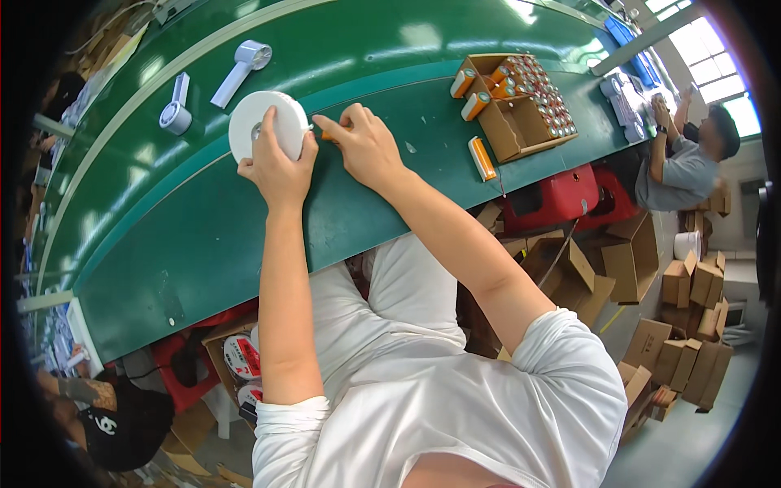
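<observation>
In my left hand (281, 171) is a wide white roll of tape (242, 130), gripped with fingers across its face and the thumb at its right edge. Beside that edge, my right hand (368, 148) pinches a small orange piece (327, 130), mostly hidden by the fingers. A small white bit shows between the roll and the orange piece. On the bench to the right lies an orange-and-white battery cell (482, 159) with a thin lead. Behind it stands a cardboard box (512, 134) with several similar cells inside and two at its left side.
Two pale handheld fans (236, 77) (175, 114) lie on the green conveyor (350, 41) behind the bench (203, 236). Red stools (557, 199) and open cartons (630, 256) stand below to the right. One co-worker (691, 154) is at the far right, another (122, 423) at lower left.
</observation>
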The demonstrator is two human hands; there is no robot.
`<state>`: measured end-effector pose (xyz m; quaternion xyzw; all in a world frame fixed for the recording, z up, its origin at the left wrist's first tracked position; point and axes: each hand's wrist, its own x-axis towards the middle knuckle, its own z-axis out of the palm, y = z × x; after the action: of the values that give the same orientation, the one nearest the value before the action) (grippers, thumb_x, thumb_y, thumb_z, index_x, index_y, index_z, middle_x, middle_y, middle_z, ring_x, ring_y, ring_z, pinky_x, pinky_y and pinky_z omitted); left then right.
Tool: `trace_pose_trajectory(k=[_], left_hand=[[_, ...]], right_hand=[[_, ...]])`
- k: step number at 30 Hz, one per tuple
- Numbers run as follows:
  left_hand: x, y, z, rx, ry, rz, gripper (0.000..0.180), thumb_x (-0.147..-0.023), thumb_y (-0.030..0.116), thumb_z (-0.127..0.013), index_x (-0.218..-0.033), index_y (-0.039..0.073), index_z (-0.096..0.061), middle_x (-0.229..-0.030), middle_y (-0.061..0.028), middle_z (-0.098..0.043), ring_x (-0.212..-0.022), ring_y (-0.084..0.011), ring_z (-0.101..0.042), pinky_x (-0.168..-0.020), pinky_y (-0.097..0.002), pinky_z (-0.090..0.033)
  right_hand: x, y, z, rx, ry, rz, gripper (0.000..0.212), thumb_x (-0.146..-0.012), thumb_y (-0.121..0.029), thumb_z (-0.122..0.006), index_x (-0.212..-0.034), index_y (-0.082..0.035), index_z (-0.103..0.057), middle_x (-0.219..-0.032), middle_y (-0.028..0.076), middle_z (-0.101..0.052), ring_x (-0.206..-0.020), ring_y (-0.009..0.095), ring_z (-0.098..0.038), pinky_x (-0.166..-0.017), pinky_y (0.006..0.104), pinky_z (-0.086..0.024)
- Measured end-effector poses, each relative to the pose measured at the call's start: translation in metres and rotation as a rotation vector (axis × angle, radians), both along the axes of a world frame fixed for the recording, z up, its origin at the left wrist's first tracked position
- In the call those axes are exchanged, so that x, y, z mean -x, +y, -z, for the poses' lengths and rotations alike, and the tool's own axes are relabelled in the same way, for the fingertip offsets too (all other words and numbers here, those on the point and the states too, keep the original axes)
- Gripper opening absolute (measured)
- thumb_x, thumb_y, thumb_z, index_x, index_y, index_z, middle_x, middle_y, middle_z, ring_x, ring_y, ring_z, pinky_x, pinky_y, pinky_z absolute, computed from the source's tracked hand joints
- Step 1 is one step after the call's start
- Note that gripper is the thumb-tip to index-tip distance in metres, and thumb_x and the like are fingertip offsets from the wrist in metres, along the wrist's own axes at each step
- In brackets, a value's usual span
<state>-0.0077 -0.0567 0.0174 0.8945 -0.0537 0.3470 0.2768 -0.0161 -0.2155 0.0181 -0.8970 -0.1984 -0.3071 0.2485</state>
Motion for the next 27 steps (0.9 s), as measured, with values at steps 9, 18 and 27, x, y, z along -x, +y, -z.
trace_pose_trajectory(k=[9,18,27], left_hand=[[0.001,0.0,-0.001,-0.045,0.029,-0.039,0.066,-0.079,0.04,-0.068,-0.138,0.018,-0.046,-0.11,-0.0064,-0.065,-0.098,-0.0233,-0.061,-0.08,-0.0458,-0.029],[0.001,-0.001,-0.001,-0.087,0.029,-0.017,0.068,-0.077,0.037,-0.069,-0.138,0.019,-0.045,-0.109,-0.0068,-0.064,-0.098,-0.0238,-0.06,-0.08,-0.046,-0.029],[0.006,0.002,-0.004,-0.177,0.006,0.074,0.076,-0.072,0.034,-0.07,-0.142,0.018,-0.043,-0.103,-0.003,-0.061,-0.097,-0.0218,-0.059,-0.079,-0.0453,-0.029]], right_hand=[[0.001,-0.002,-0.001,-0.363,0.178,0.077,0.039,-0.075,-0.006,-0.074,-0.114,-0.011,-0.069,-0.096,0.01,-0.056,-0.085,0.026,-0.06,-0.073,0.0354,-0.052],[-0.004,-0.006,-0.007,-0.534,0.247,0.002,0.041,-0.075,-0.012,-0.081,-0.115,-0.007,-0.07,-0.092,0.009,-0.064,-0.079,0.021,-0.066,-0.072,0.0284,-0.056],[-0.013,-0.011,-0.01,-1.148,0.617,-0.239,0.04,-0.083,-0.01,-0.077,-0.117,0.007,-0.062,-0.095,0.007,-0.067,-0.081,0.011,-0.064,-0.071,0.0239,-0.053]])
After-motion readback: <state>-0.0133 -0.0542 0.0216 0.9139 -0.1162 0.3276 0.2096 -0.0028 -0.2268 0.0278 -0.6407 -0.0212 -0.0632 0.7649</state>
